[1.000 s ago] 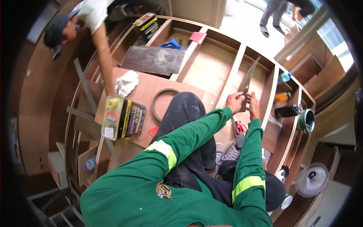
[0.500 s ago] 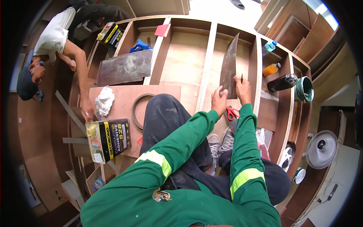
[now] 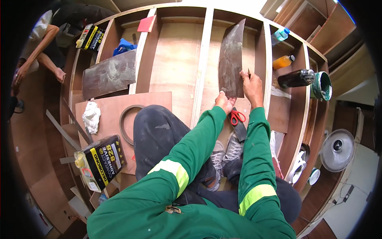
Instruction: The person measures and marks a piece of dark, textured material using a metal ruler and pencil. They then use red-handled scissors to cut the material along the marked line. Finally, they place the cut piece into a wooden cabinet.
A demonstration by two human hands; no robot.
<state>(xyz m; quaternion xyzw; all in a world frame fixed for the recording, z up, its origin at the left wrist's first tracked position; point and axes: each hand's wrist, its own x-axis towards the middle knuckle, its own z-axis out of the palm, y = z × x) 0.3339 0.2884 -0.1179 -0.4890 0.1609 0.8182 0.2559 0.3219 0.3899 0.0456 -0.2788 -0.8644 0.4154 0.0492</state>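
A dark, flexible laminate sheet (image 3: 231, 55) with pale smears stands tilted and slightly bowed in front of me. My left hand (image 3: 225, 102) pinches its lower edge, fingers closed. My right hand (image 3: 252, 87) is closed at the sheet's right edge, thumb against it. A slim, dark pointed tool (image 3: 249, 73) sticks up between the right fingers; its exact kind cannot be made out. Just below the hands, red-handled scissors (image 3: 237, 116) lie on a dark strip (image 3: 239, 130) by my shoes.
A wooden frame with partitions (image 3: 202, 59) surrounds me. To the left are an adhesive can (image 3: 101, 161), a white rag (image 3: 91, 117), a coiled edging band (image 3: 124, 123) and another dark sheet (image 3: 109, 75). Bottles (image 3: 283, 61) and a green bucket (image 3: 321, 85) stand right. A co-worker's arm (image 3: 45, 44) shows upper left.
My left hand has come onto the sheet's lower edge from just beside it. The sheet now shows more of its face. The co-worker's hand has drawn back from the adhesive can.
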